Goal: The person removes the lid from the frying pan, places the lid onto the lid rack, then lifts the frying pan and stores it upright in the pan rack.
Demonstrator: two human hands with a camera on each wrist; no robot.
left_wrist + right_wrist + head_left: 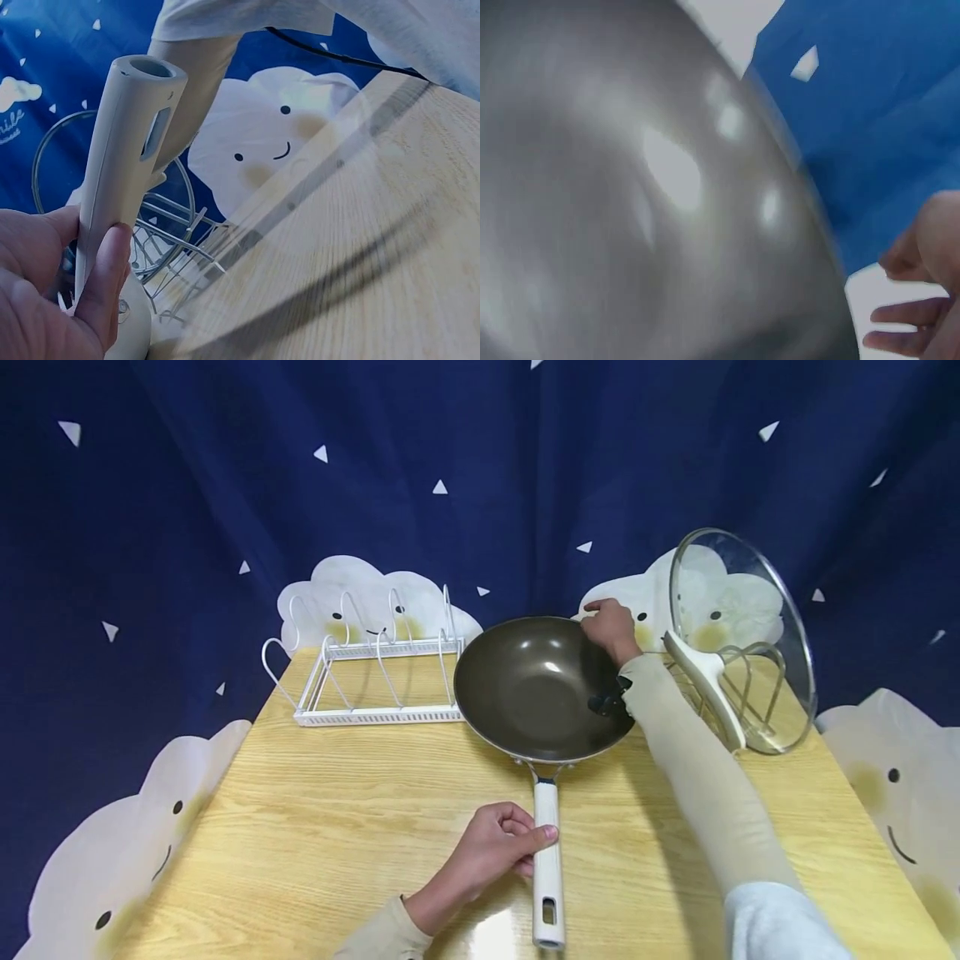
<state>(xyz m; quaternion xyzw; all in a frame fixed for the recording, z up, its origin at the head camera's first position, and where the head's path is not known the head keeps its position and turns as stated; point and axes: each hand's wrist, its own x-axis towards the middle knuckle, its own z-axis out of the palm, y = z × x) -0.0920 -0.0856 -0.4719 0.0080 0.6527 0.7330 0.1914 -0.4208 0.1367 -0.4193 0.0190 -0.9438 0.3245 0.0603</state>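
A dark brown wok (543,689) with a long white handle (547,877) is in the middle of the table, its inside facing up and toward me. My left hand (495,852) pinches the handle between thumb and fingers; the left wrist view shows its thumb and fingers on either side of the handle (124,142). At the wok's far right rim is my right hand (611,628), its forearm passing over the wok's right edge. In the right wrist view the right hand (926,277) stands apart from the rim of the wok (667,225), fingers loosely bent and holding nothing.
A white wire rack (378,717) with upright loops stands to the left of the wok. On the right, a glass lid (798,635) with a white handle (708,685) stands upright at a metal wire rack (776,672). A dark blue curtain (480,460) hangs behind the table (337,827).
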